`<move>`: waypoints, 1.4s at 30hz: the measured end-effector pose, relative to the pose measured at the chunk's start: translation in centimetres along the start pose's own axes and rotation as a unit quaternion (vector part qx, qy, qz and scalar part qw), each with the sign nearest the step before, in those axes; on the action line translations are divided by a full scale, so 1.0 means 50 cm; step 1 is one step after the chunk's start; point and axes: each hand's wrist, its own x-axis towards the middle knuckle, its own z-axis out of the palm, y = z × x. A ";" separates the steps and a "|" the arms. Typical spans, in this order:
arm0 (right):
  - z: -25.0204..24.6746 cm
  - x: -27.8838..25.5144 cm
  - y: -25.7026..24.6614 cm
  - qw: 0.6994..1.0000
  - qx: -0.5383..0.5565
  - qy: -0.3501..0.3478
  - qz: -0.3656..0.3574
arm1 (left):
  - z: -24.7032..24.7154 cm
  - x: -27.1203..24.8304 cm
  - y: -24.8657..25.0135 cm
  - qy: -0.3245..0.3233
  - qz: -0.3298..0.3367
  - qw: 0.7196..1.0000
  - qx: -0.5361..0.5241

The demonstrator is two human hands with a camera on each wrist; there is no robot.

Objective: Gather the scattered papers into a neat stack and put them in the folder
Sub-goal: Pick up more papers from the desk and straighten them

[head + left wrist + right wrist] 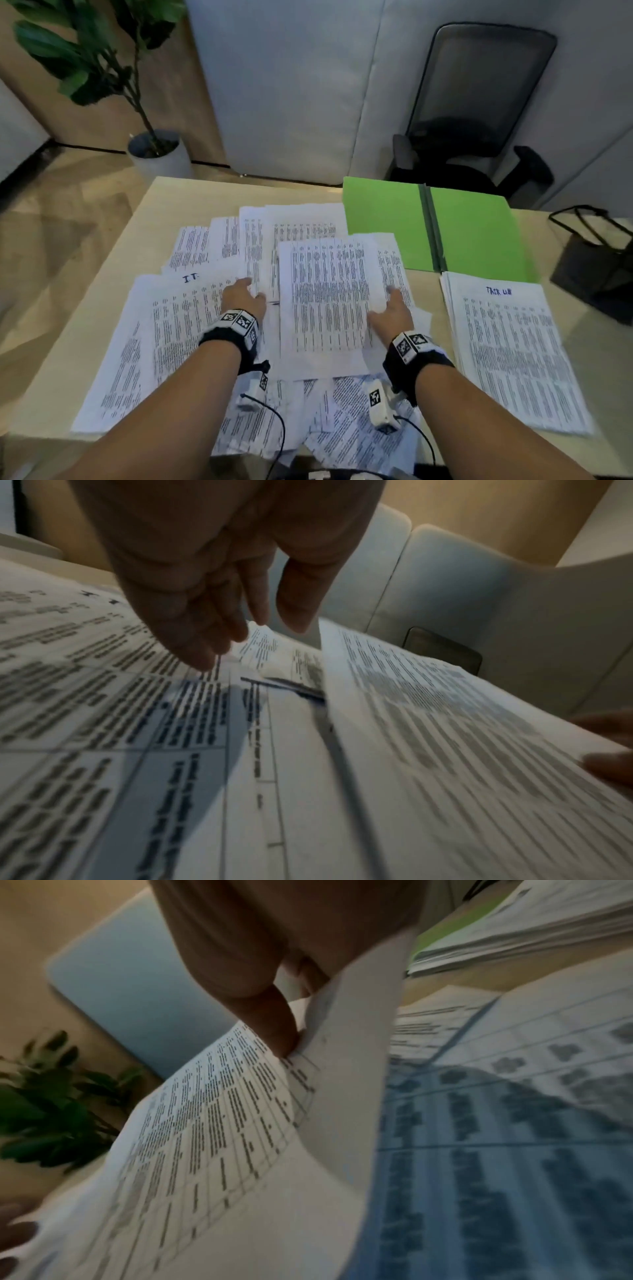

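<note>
Two bare forearms reach up from the bottom of the head view, each with a black wrist strap carrying a small white camera. Under them, printed papers point(191, 329) lie scattered and overlapping across the left and centre of the pale counter point(41, 387), some hanging over its near edge.

At centre frame the right hand point(394, 313) grips the right edge of one sheet point(325, 298); the right wrist view shows the thumb on the printed face and the fingers curled behind, with the sheet lifted and bowed above the papers below. The left hand point(245, 296) sits just left of that sheet, its fingers relaxed and pointing down at the papers. In the left wrist view its fingertips point(205, 653) come close to a page, but whether they touch it cannot be told, and they hold nothing.

Right of the loose sheets, a squared stack point(510, 349) with blue handwriting at its top lies at lower right. Just above it, at upper right of the counter, a green folder point(387, 219) lies open and flat.

Beyond the counter stand a potted plant point(102, 61) at upper left and an office chair point(479, 102) at upper right; a black bag point(589, 260) sits at the right edge.
</note>
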 end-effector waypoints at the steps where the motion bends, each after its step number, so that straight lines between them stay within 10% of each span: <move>1: -0.007 0.003 0.015 1.000 -0.026 -0.002 0.005 | 0.007 0.014 0.004 0.000 -0.024 1.000 0.018; 10: -0.002 0.043 0.062 0.993 -0.120 -0.002 -0.007 | 0.062 0.080 0.041 -0.035 -0.045 0.967 0.248; 42: -0.026 0.049 0.105 0.995 -0.081 -0.045 -0.022 | 0.050 0.215 0.102 -0.015 -0.037 0.956 0.291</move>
